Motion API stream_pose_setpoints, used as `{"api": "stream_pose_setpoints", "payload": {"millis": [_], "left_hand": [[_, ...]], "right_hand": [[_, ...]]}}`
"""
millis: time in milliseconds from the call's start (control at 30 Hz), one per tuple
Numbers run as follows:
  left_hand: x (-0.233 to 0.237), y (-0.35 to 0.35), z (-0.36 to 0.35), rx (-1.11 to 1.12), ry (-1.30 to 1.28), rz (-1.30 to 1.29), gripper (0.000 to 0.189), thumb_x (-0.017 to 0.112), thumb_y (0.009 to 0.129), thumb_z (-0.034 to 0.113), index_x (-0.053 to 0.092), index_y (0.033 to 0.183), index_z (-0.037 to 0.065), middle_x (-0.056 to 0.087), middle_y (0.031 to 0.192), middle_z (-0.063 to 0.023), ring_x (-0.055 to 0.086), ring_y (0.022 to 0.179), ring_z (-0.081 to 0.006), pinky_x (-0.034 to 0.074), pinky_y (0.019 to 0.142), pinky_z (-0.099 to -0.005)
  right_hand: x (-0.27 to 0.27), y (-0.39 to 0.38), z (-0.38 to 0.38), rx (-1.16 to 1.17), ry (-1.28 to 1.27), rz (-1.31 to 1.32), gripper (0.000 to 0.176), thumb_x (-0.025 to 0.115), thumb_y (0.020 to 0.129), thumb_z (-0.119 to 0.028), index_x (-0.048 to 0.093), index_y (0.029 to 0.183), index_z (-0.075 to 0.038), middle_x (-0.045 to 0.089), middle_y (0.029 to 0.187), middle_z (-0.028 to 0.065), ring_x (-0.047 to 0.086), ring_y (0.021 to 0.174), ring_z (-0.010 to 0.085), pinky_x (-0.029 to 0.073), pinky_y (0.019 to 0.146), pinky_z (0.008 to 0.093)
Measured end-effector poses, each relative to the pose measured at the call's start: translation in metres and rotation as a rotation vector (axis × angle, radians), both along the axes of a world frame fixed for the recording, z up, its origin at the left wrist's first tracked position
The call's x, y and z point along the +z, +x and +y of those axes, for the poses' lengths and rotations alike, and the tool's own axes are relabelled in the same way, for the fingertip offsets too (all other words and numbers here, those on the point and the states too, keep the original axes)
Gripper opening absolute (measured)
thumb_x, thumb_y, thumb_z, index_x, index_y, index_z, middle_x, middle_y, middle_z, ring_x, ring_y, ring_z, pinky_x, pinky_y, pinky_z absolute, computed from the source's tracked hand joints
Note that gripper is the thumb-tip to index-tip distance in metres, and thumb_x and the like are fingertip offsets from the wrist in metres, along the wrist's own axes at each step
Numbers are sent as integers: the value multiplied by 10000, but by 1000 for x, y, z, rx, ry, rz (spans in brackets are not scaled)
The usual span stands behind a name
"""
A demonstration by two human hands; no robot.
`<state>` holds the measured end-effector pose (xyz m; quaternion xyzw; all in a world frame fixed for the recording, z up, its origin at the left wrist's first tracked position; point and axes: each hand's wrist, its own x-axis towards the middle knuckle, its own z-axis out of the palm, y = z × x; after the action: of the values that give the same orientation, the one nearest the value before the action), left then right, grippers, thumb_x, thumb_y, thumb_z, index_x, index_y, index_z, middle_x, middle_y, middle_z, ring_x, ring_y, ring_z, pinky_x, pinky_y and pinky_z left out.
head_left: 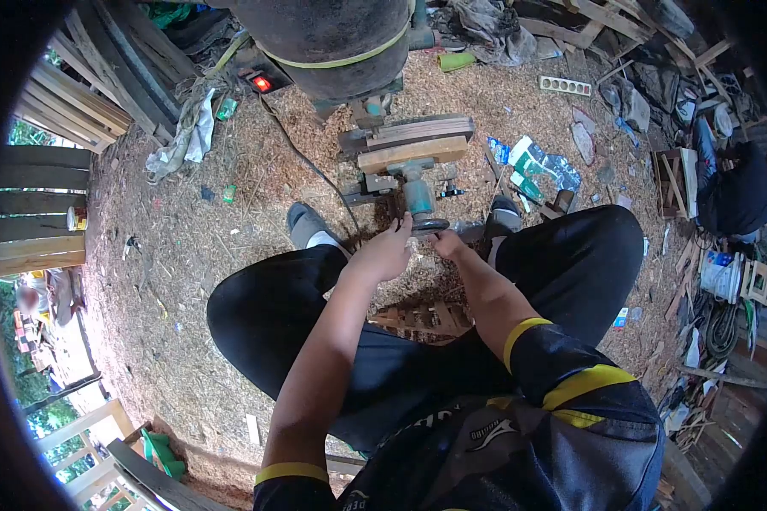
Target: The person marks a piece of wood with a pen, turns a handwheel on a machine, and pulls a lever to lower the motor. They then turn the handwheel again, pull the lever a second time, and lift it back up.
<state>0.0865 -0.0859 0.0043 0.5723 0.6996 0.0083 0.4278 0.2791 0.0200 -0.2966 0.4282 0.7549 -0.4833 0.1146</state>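
A teal bench machine (418,194) with a round dark wheel (430,225) stands low on the ground between my knees. My left hand (385,252) is at the wheel's left side, its fingers close together and pointing away from me. At the wheel's right edge, my right hand (448,245) is closed, thumb and fingers pinched. A thin dark strip shows beside the right hand, but I cannot make out what it is. Whatever lies between the fingers of either hand is hidden. Behind the machine lies a stack of wooden boards (418,140).
Wood shavings cover the ground. A large dark drum (328,47) stands ahead, beside a glowing red switch (262,83) with a black cable (302,159) running toward the machine. A white power strip (565,86) lies ahead right. A person in dark clothing (737,192) is at far right.
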Motion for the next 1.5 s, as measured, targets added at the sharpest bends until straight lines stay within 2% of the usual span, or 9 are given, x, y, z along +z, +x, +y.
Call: {"api": "stream_pose_setpoints", "payload": {"millis": [367,500,600,800,1100,1233,1333,1367,1500], "left_hand": [[3,2,-1,-7,-36,1,756,517,1011,226,98,1603,13,317,1563,-330,489,1336,-447,404,1130,-446],[4,1,0,-9,-36,-5,764,524,1005,225,100,1603,11,333,1552,-333,491,1333,-449,405,1129,-441],[6,1,1,-10,-33,-5,772,534,999,224,102,1603,10,348,1543,-335,493,1331,-448,408,1124,-443],[8,4,1,-9,-32,12,789,548,985,217,104,1599,-4,360,1533,-344,496,1328,-452,415,1118,-454],[25,12,9,-100,-46,183,716,531,982,308,259,1575,14,443,1518,-258,528,1309,-426,444,1096,-459],[71,8,19,-64,228,256,554,590,958,295,492,1447,53,537,1432,-239,571,1227,-432,467,1044,-468],[93,3,22,16,669,117,460,618,942,241,586,1359,49,580,1379,-237,577,1202,-427,464,1035,-477],[110,6,25,33,732,92,399,639,929,185,634,1297,33,607,1341,-235,570,1228,-410,460,1052,-462],[142,23,25,174,1156,15,317,655,903,115,672,1202,11,619,1307,-202,567,1251,-399,464,1054,-459]], "right_hand": [[15,-12,-6,165,48,-162,572,381,1042,-426,564,1372,3,518,1450,233,424,1391,386,296,1171,499],[-40,-7,-4,182,29,-76,616,363,1048,-449,493,1440,8,483,1485,238,392,1414,388,257,1195,489],[-83,-3,-22,-34,347,66,453,468,1007,-433,697,1213,-100,660,1259,223,521,1286,421,329,1131,523],[-17,-5,-8,133,119,-128,575,453,1019,-417,510,1423,-12,521,1415,268,419,1365,438,292,1175,510],[39,21,2,-45,204,72,373,610,895,-251,662,1189,-27,668,1141,268,606,1091,476,495,943,511],[18,36,36,148,231,56,386,631,917,-349,705,1078,-5,743,1008,201,705,908,394,562,849,460],[46,22,87,336,-180,-169,423,659,858,-284,697,1220,-68,733,1167,135,703,1027,355,543,815,499],[145,12,84,191,-333,-351,410,634,913,-341,696,1233,-93,733,1194,75,708,1033,260,559,798,448],[244,-13,162,108,-484,-349,348,583,974,-337,685,1240,-137,737,1179,52,714,997,224,573,809,408]]}}
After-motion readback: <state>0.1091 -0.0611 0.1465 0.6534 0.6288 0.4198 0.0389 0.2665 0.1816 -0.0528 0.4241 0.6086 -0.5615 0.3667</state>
